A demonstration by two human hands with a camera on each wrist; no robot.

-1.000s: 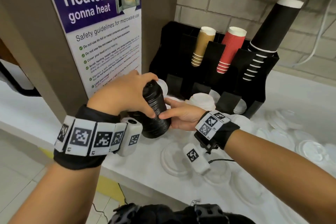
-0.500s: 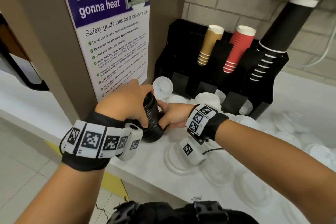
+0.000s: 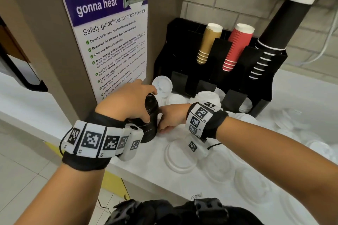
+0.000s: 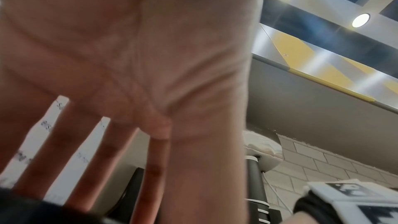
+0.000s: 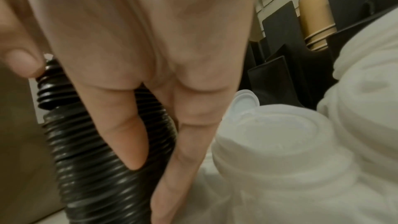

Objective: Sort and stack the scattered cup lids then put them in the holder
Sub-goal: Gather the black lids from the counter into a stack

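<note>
Both hands grip black lid stack standing on counter w/ left hand capping top, right hand low; light, ribbed, likely topples, so hold both ends.

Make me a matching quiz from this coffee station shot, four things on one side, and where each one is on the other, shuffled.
Things:
1. black lid stack
2. red cups
3. tan cups
4. safety poster

Places:
A. holder slot, left of the red ones
B. brown panel at left
C. held by both hands on the counter
D. holder slot between tan and black cups

Pairs: 1-C, 2-D, 3-A, 4-B
</note>
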